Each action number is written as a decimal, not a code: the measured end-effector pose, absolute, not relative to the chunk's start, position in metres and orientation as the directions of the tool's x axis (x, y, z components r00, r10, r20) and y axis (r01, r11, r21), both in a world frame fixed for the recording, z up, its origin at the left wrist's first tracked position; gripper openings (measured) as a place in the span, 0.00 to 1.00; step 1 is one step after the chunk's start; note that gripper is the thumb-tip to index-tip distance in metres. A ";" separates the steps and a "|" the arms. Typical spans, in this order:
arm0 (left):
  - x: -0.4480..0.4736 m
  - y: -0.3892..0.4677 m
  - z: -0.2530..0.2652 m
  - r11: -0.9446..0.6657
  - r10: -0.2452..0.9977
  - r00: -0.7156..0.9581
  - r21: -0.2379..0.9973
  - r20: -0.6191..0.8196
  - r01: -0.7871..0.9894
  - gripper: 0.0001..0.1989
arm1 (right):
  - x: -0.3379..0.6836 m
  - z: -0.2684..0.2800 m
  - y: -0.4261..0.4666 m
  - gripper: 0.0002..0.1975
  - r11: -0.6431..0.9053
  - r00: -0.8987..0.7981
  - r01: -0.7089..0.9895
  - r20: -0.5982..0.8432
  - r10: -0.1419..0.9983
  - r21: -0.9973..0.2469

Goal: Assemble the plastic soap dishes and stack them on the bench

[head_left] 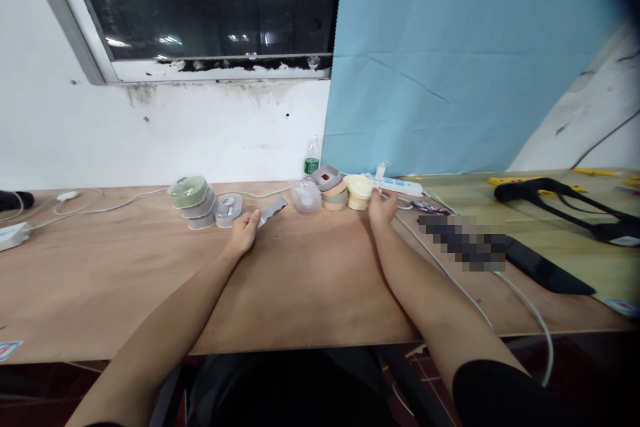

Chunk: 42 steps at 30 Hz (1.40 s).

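Observation:
My left hand is closed on one end of a flat grey strip with a wavy lower edge, held just above the table. My right hand has its fingers at the right side of a stack of cream-yellow rounded pieces and grips there. Against that stack leans a pile of orange and green ring-like pieces, topped by a grey one with a square opening. Clear plastic parts lie to its left. Nearer my left hand sits a small grey lidded box.
A stack of grey boxes with a green top stands at left. Behind are a bottle and a white power strip. Cables cross the wooden table. At right lie a black phone-like slab and a black frame.

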<state>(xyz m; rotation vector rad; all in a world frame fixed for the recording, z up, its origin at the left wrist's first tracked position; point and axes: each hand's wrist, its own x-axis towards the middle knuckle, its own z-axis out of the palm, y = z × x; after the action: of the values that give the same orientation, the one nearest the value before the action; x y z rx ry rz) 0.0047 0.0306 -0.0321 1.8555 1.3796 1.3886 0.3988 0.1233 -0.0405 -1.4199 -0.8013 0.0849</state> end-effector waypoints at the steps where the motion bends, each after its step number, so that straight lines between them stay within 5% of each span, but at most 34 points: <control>1: 0.005 0.031 -0.032 -0.403 0.892 -0.005 0.798 0.453 0.449 0.27 | 0.397 -0.041 0.123 0.16 0.174 0.757 0.403 0.434 0.488 -0.899; 14: 0.006 0.026 -0.029 -0.412 0.889 0.015 0.784 0.459 0.465 0.27 | 0.392 -0.041 0.122 0.19 0.283 0.642 0.389 0.478 0.599 -0.877; 24: 0.007 0.028 -0.028 -0.451 0.862 0.018 0.751 0.506 0.483 0.27 | 0.396 -0.043 0.125 0.23 0.237 0.638 0.525 0.563 0.525 -0.817; 29: 0.007 0.027 -0.029 -0.445 0.865 0.030 0.737 0.501 0.509 0.27 | 0.393 -0.037 0.122 0.33 0.163 0.623 0.666 0.663 0.415 -0.728; 35: 0.005 0.030 -0.033 -0.438 0.870 0.034 0.740 0.492 0.510 0.27 | 0.396 -0.043 0.132 0.43 0.139 0.538 0.658 0.591 0.601 -0.740; 42: 0.003 0.031 -0.034 -0.423 0.877 0.031 0.741 0.479 0.521 0.28 | 0.402 -0.049 0.137 0.38 0.167 0.552 0.631 0.590 0.590 -0.758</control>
<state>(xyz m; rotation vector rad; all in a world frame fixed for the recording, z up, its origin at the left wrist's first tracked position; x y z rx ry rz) 0.0035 0.0315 -0.0342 1.9542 1.4202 1.3524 0.4024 0.1374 -0.0492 -1.4957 -1.0968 -0.0397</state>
